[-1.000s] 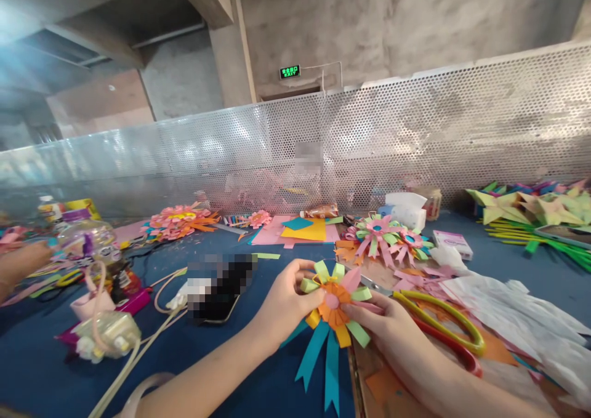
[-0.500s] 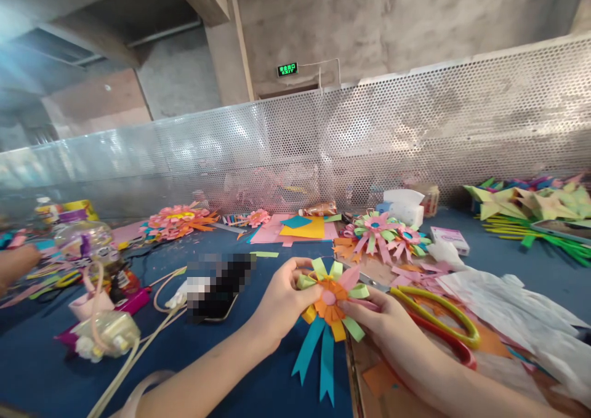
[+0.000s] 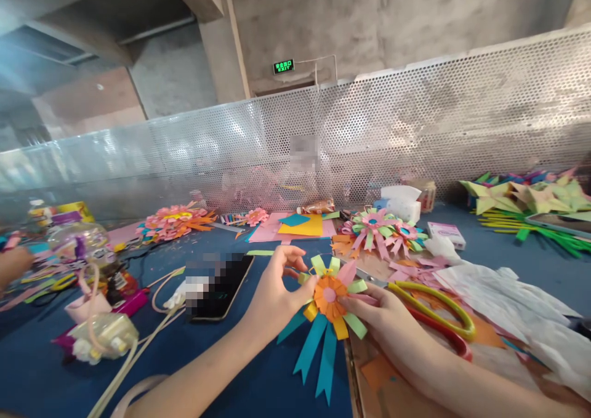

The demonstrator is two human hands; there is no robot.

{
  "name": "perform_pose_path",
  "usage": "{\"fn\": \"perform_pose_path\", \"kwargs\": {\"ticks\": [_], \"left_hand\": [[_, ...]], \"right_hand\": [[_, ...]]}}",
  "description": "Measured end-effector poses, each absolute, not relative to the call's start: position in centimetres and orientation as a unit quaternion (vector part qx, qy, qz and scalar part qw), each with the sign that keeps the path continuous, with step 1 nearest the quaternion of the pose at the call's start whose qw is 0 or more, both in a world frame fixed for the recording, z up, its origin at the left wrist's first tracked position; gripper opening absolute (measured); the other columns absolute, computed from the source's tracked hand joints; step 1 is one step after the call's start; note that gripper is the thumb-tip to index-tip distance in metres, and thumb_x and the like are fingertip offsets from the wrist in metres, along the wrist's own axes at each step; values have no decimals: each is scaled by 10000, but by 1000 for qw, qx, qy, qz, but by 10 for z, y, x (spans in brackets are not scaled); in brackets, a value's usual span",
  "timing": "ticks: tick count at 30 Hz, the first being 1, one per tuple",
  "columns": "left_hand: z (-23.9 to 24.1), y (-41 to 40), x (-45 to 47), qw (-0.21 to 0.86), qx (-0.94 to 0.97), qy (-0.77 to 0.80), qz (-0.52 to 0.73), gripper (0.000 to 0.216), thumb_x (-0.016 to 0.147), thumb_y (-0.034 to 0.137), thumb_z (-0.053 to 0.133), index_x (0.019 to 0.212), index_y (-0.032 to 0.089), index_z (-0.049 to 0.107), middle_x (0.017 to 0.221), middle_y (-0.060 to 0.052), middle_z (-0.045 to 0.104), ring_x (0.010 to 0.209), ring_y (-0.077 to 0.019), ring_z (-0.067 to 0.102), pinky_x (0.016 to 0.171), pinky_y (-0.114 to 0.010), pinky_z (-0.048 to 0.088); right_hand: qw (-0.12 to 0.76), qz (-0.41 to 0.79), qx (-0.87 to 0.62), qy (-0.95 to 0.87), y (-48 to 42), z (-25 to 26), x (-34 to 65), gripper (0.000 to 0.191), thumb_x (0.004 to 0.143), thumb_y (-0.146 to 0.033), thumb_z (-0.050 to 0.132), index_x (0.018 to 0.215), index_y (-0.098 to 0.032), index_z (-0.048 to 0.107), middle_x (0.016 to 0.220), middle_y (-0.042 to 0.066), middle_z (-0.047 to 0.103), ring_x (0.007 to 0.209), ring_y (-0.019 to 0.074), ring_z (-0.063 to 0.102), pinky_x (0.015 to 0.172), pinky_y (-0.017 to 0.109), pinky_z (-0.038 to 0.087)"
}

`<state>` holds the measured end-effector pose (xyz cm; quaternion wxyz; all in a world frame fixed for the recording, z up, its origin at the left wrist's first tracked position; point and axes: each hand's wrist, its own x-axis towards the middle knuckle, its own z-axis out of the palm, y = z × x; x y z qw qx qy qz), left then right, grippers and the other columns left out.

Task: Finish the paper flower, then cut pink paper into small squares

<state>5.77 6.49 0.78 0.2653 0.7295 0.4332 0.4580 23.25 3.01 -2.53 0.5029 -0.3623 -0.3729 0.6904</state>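
A paper flower with an orange centre, a pink dot, green and pink loops and long teal ribbon tails is held between both hands above the blue table. My left hand pinches its left side, thumb at the orange centre, index finger curled above. My right hand grips its right side from below, fingers closed on the petals.
Yellow and red scissors lie right of my hand on brown board. A phone, cables, a small clear pouch, finished paper flowers, coloured sheets, a tissue box and white paper crowd the table. Another person's hand shows far left.
The flower and both hands have lifted slightly and turned, its tails swinging left. My left index finger has risen off the loops.
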Motion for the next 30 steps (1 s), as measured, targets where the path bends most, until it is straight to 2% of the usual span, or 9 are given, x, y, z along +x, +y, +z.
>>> {"fn": "perform_pose_path", "kwargs": {"ticks": [3,6,13,22,30], "left_hand": [[11,64,57,258,748,429,435,130,779,235,534,898,187,511,874,-20,573,832,-138,561,773,-289,448],[12,65,57,252,754,433,425,78,800,243,510,848,187,535,863,-16,594,819,-137,564,762,-283,448],[10,66,57,232,761,441,416,62,796,232,516,812,197,565,838,5,616,790,-127,567,742,-259,442],[12,66,57,247,755,439,419,102,805,279,523,818,199,583,845,5,628,785,-131,569,734,-247,440],[12,69,55,265,746,449,414,113,799,280,534,800,194,608,834,2,630,784,-134,565,735,-243,439]], "right_hand": [[514,682,-365,-370,30,-26,232,222,663,-316,721,784,-165,611,648,5,659,579,151,620,587,255,489],[501,693,-358,-375,26,-19,232,229,661,-291,725,800,-151,608,698,27,677,629,159,634,591,243,485],[494,684,-382,-377,27,-21,232,292,669,-357,717,822,-139,598,648,33,660,543,142,602,524,234,460],[490,681,-385,-386,30,-21,232,307,676,-363,712,853,-136,606,735,52,679,652,167,632,606,255,476],[487,675,-400,-382,28,-19,232,308,649,-378,726,811,-142,613,667,27,662,595,151,617,538,229,456]]}}
